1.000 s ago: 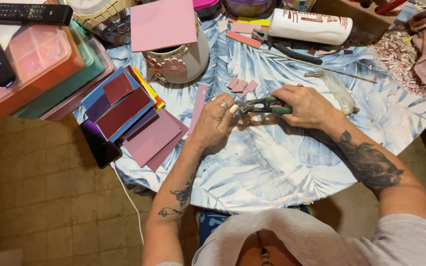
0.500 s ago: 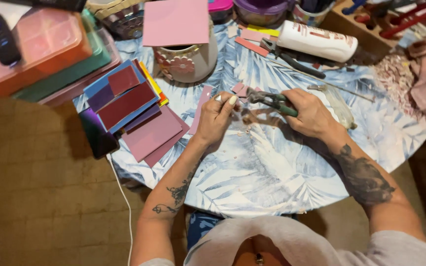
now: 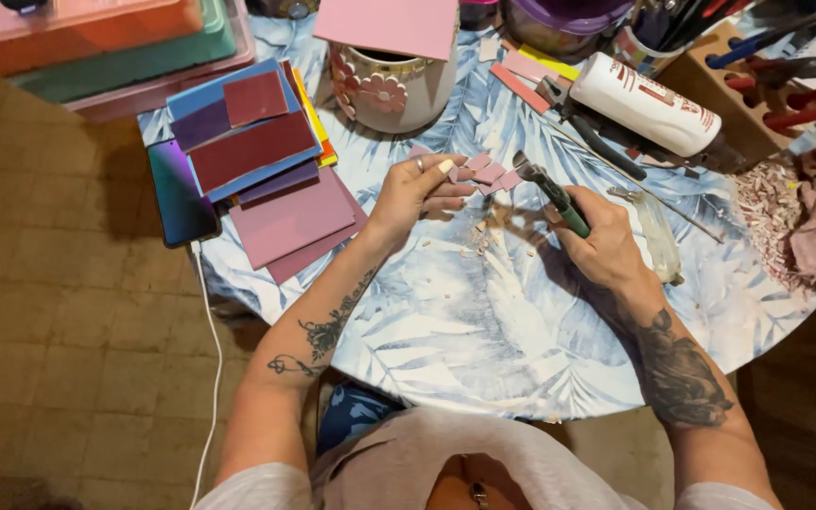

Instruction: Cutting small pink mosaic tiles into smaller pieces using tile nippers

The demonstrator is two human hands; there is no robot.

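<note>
Green-handled nippers (image 3: 552,194) are being gripped tight in the right hand (image 3: 606,247), while pink tile pieces (image 3: 486,174) on the table (image 3: 484,331) are being touched by the left hand's (image 3: 413,194) loosely curled fingers.

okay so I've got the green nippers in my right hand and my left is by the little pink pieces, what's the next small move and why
Probably pinch one small pink piece with the left hand and bring it to the nippers. The right hand holds them lifted with nothing between the tips, and the left fingertips already touch the pile.
</note>
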